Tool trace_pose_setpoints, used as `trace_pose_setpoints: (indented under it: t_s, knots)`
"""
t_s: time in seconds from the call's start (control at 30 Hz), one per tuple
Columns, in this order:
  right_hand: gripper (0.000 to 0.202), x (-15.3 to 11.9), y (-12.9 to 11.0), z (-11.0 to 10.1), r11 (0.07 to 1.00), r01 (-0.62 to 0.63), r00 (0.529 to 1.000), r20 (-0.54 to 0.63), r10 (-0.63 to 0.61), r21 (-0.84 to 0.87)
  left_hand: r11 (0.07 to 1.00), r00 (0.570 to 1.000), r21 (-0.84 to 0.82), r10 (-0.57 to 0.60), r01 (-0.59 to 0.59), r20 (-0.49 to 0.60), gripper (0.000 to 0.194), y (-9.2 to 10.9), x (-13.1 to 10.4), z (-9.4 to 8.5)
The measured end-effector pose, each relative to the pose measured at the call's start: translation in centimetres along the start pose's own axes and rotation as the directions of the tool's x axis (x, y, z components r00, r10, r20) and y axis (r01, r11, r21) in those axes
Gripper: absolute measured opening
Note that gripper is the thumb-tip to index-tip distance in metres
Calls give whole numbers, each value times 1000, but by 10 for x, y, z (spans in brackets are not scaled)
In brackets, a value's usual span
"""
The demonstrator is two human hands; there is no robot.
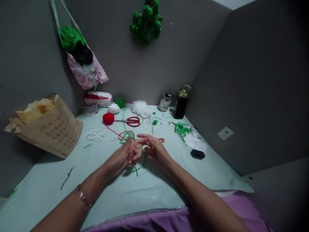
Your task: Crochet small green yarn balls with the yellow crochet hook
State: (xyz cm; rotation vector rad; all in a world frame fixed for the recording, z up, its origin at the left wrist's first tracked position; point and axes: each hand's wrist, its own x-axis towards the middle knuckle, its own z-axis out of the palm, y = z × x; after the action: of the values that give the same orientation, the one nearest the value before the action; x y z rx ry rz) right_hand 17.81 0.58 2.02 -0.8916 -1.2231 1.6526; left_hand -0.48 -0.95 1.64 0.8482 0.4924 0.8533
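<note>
Tension on the green strand [145, 159] should be kept light and even, judging by the slim yellow-handled tool [152, 147], likely a hook. Small green piece [134, 152] should be pinched close to the spot being worked, with the tool tip turned so fibres aren't split. Slack should be eased from the green coil [125, 139] in short pulls; the red yarn [115, 131] is overlapped with it and could get snagged, so the two are best kept separated. Places relative to the red-handled scissors [133, 121]: coil is just on the near side, green piece and both hands are nearer the wearer, tool is to the near right. Left hand [123, 155] is held with thumb raised and fingers curled, closed on the green piece; exact finger contact can't be told at this size. Right hand [158, 150] is angled in from the right, index stretched across to the left fingers, the rest bent, tool handle gripped, shaft pointed away from the wearer. Both forearms are converged above the cloth [149, 193], wrists roughly level.
</note>
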Motion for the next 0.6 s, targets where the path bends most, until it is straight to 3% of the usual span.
trace_pose_setpoints:
  t_s: [0.1,0.17,0.33,0.43,0.6]
  knots:
    - [51,3,-3,-7,999,35,993,-116,-33,19,966,965,-189,132,-177,-225,52,11,3,-11]
    - [44,4,-3,-8,1000,6,994,-112,-6,5,943,944,-227,174,-241,-281,55,17,4,-15]
    - [38,-4,8,10,984,-148,984,80,156,-97,920,933,-287,173,-267,-315,61,12,1,2]
    - [34,-6,12,19,971,-177,961,184,205,-159,910,943,-334,146,-247,-299,59,9,-2,12]
    - [27,0,9,6,976,-175,979,79,187,-132,889,934,-361,168,-282,-315,58,13,-3,8]
